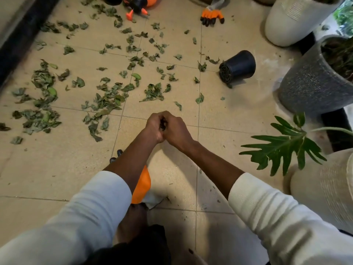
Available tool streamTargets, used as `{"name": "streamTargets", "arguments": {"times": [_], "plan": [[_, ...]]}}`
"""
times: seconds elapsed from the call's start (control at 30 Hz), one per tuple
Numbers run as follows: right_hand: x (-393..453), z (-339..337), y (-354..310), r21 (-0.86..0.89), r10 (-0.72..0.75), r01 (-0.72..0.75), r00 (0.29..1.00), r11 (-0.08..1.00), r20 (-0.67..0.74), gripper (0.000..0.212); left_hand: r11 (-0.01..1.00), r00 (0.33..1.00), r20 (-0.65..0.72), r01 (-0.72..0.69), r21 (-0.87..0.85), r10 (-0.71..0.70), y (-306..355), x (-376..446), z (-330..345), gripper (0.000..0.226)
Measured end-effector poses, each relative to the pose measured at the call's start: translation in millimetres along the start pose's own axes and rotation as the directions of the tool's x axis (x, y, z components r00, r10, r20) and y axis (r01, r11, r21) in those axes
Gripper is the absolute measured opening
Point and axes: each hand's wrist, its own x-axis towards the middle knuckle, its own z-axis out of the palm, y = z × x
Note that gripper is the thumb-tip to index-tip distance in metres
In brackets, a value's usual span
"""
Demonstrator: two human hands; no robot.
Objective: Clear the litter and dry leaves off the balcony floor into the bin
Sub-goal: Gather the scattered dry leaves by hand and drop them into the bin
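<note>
- The left hand (155, 129) and the right hand (176, 131) are pressing together over the floor (219, 115), fingers curled inward and knuckles touching.
- Between the two hands a small dark clump of crumpled leaf bits (163, 125) is showing, and both sets of fingers are closing around it.
- White sleeves are covering both forearms up to just past the elbows.
- Under the left forearm an orange glove (142, 186) is lying on the floor, partly hidden by the arm, with a pale scrap beside it.
- The dry leaves (107, 100) are lying scattered across the tiles ahead and to the left of the hands, thickest near the dark strip along the left edge.
- A small black plastic pot (237, 66) is lying on its side to the right of the leaves, its base facing the camera.
- A second orange glove with black fingertips (212, 16) is lying farther off, near the top of the view.
- An orange and black spray bottle (140, 5) is lying at the top edge, only partly in view.
- A grey speckled planter (309, 88) and a white planter (292, 22) are standing on the right, well apart from the hands.
- A split green leaf (282, 148) is hanging over the floor beside another pale planter at the lower right.
- No bin is appearing in this view.
</note>
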Motion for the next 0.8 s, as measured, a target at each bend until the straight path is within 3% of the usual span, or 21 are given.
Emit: {"name": "streamTargets", "arguments": {"times": [0.17,0.23,0.3,0.4,0.5,0.57,0.67,0.8], "plan": [[27.6,-6.0,-2.4,-0.123,-0.219,0.196,0.951,0.973,-0.217,0.014,0.999,0.999,-0.016,0.033,-0.034,-0.034,20.7,16.9,6.2,0.017],[43.8,-17.0,14.2,0.018,-0.098,0.107,0.954,0.994,-0.282,0.015,1.000,0.999,-0.025,0.029,-0.011,-0.029,30.7,22.6,8.2,0.026],[65.7,-35.7,41.9,0.131,0.121,-0.082,0.940,0.988,-0.320,0.026,0.999,0.999,-0.031,0.044,-0.012,-0.044,40.2,26.6,9.8,0.037],[98.5,-61.7,91.0,0.039,0.407,-0.410,0.883,0.911,-0.233,0.075,0.998,0.997,-0.038,0.064,-0.020,-0.065,46.5,30.0,8.1,0.039],[120.1,-66.8,117.1,-0.003,0.513,-0.515,0.853,0.857,-0.098,0.105,0.997,0.996,-0.053,0.075,-0.022,-0.076,47.7,33.4,4.9,0.039],[124.1,-57.9,115.5,-0.048,0.472,-0.473,0.881,0.880,-0.023,0.108,0.997,0.995,-0.065,0.079,-0.021,-0.080,49.3,32.0,3.6,0.039],[121.8,-32.1,102.6,-0.178,0.341,-0.330,0.939,0.927,0.035,0.095,0.996,0.995,-0.068,0.075,-0.039,-0.077,48.7,29.9,1.7,0.038],[98.1,7.2,83.4,-0.416,0.054,0.015,0.987,0.909,0.154,0.053,0.996,0.994,-0.091,0.061,-0.064,-0.066,46.2,26.4,-4.1,0.037]]}}
